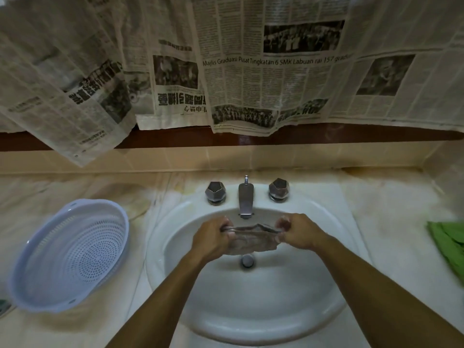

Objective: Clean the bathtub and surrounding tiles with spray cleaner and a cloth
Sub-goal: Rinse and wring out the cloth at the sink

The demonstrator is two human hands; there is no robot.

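White ceramic sink basin (pixel 251 320) sat at centre, set into a pale marbled tabletop (pixel 391 222) with brownish staining toward the far right corner. At the far rim stood a metal spout (pixel 245 200) between two faceted metal knobs, the left knob (pixel 216 192) and the right knob (pixel 278 189). The drain stopper (pixel 247 260) lay in the bottom of the basin, just near of the hands. A pale blue perforated colander (pixel 70 254) rested tilted on the tabletop to the left, well apart from the basin. A green cloth (pixel 449 247) lay at the right edge of the tabletop, partly cut off by the frame. Newspaper sheets (pixel 251 71) hung across the far wall, their lower edges overlapping a dark red-brown band (pixel 326 135) above beige tiles (pixel 226 156).

Both forearms reached in from the near edge over the basin. A brownish-grey cloth (pixel 251 241) was stretched between the hands, over the basin, just near of the spout and above the drain stopper. The left hand (pixel 213 238) gripped the cloth's left end, fingers (pixel 226 227) curled tightly round it. The right hand (pixel 298 232) gripped the right end, fingers likewise curled closed on the fabric. Whether water ran from the spout could not be told.
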